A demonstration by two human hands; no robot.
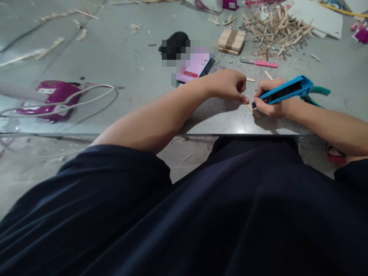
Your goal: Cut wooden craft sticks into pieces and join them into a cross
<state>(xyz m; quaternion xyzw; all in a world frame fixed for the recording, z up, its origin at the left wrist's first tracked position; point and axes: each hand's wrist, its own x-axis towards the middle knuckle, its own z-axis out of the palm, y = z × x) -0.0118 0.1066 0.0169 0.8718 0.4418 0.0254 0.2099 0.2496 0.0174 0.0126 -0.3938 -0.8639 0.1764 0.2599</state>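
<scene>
My right hand (271,101) grips a blue utility knife (290,90), its body slanting up to the right and its dark tip pointing down at a wooden craft stick (254,111). That stick lies on the table near the front edge. With the fingers curled in, my left hand (231,85) holds the stick's far end down under the thumb. A second craft stick (250,80) lies just beyond the left fingers, and another stick (268,75) rests behind the right hand. Green-handled pliers (320,91) are partly hidden behind the right wrist.
A lit phone (194,67) and a black rounded object (175,44) lie past my left arm. Behind are stacked wooden pieces (231,41), a pink-handled blade (266,64) and a heap of sticks (278,30). A purple device with a cable (57,99) sits at left.
</scene>
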